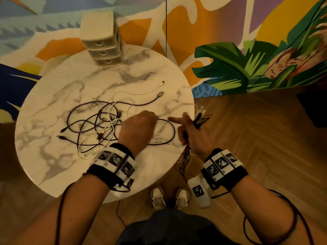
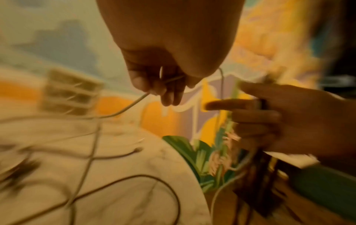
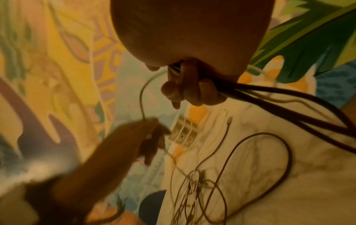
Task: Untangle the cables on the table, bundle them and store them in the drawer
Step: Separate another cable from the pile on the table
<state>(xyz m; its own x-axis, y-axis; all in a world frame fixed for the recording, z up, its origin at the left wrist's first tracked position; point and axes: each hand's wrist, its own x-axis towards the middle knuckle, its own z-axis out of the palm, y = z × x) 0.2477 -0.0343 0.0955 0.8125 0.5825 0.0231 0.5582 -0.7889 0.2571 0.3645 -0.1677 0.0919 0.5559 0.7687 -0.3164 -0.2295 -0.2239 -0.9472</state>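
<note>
A tangle of dark purple and white cables (image 1: 99,126) lies on the round marble table (image 1: 53,156). My left hand (image 1: 152,118) hovers over the table's right side and pinches a thin white cable (image 2: 134,102) between thumb and fingers (image 2: 154,86). My right hand (image 1: 187,128) is at the table's right edge, fingers (image 3: 192,91) curled round a bundle of dark and white cables (image 3: 289,95), index finger pointing left. The bundle's plugs (image 1: 202,118) stick out above the hand, and its loose lengths (image 1: 185,158) hang below. A dark loop (image 1: 168,133) lies between the hands.
A small three-drawer unit (image 1: 104,45) stands at the table's far edge, all drawers closed. Two plug ends (image 1: 160,89) lie stretched toward the far right of the tabletop. Wooden floor (image 1: 265,138) and my shoes (image 1: 169,197) are below; a painted wall is behind.
</note>
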